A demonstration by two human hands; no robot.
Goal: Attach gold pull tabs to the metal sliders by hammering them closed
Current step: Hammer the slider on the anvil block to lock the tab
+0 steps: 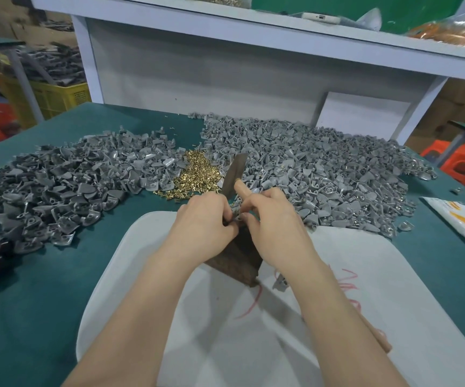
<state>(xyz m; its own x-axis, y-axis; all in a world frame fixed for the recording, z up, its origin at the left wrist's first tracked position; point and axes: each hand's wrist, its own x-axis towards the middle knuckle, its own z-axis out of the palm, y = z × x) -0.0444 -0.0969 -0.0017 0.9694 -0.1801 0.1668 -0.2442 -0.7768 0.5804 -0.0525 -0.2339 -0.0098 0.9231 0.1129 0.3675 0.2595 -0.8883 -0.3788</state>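
While two grey slider heaps (66,185) (304,163) flank one gold tab pile (195,174), left hand (203,222) and right hand (270,219) pinch one slider (236,212) together over one dark block (239,258).

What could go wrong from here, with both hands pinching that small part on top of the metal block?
1. Both the left hand and the right hand pinch the small part on the dark metal block; a hammer blow now could catch fingertips.
2. The part is tiny and largely hidden; it could slip and drop onto the white tray.
3. The gold tab pile touches the grey slider heaps; a nudge could mix them.
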